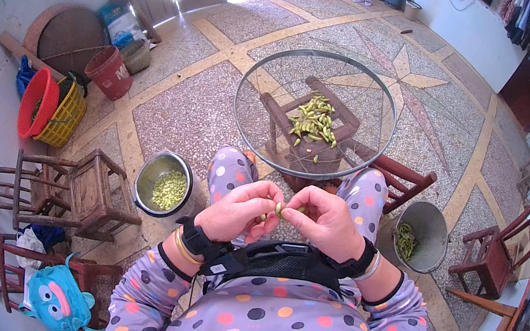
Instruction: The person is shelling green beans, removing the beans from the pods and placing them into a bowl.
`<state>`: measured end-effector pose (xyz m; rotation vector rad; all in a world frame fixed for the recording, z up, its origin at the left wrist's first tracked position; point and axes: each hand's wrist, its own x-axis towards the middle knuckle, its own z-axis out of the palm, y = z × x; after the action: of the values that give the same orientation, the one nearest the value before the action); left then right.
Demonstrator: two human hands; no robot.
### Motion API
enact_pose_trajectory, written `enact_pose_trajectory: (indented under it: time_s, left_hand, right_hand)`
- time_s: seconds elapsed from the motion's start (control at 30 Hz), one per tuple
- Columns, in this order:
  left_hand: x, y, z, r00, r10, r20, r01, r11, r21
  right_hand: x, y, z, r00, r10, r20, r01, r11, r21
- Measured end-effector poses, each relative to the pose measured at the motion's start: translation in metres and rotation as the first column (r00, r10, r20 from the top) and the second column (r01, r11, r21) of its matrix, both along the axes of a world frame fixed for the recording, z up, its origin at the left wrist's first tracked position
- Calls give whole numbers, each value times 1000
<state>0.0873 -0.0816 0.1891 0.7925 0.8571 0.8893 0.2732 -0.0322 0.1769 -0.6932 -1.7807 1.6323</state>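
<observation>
Above my lap, my left hand [237, 206] and my right hand [328, 218] meet at the fingertips around a green bean pod [279, 210]. A pale bean shows at its near end. More green shows between my right fingers, and a pale bean [263, 216] peeks out under my left fingers. Before my knees, a round mesh sieve [239, 104] rests on a wooden chair and bears a heap of green pods [315, 116]. Left of me, a metal pot [142, 181] holds shelled beans [169, 190]. On my right, a grey bucket [432, 239] contains pods or husks [406, 242].
Wooden chairs [99, 191] stand at left, with a blue cartoon-faced bag [59, 300] on another. A red basin [35, 103], a yellow basket [66, 121] and a red bucket [109, 73] line the left wall. A dark red chair [495, 254] stands right.
</observation>
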Motion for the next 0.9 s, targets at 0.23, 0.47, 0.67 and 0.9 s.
enact_pose_trajectory:
  time_s: [0.23, 0.47, 0.67, 0.9]
  left_hand:
    - [0, 5, -14, 980, 40, 196, -16, 992, -123]
    - [-4, 8, -27, 961, 44, 272, -17, 995, -99]
    - [-9, 8, -25, 934, 41, 355, -29, 999, -38]
    - [-23, 10, -26, 925, 110, 363, -87, 993, -78]
  right_hand:
    - [-3, 1, -1, 995, -81, 65, 54, 940, 336]
    - [-4, 5, -7, 998, -56, 34, 49, 982, 181]
    - [-1, 13, -10, 991, 10, -131, -10, 1000, -3]
    - [10, 25, -7, 986, -42, -163, 15, 987, -162]
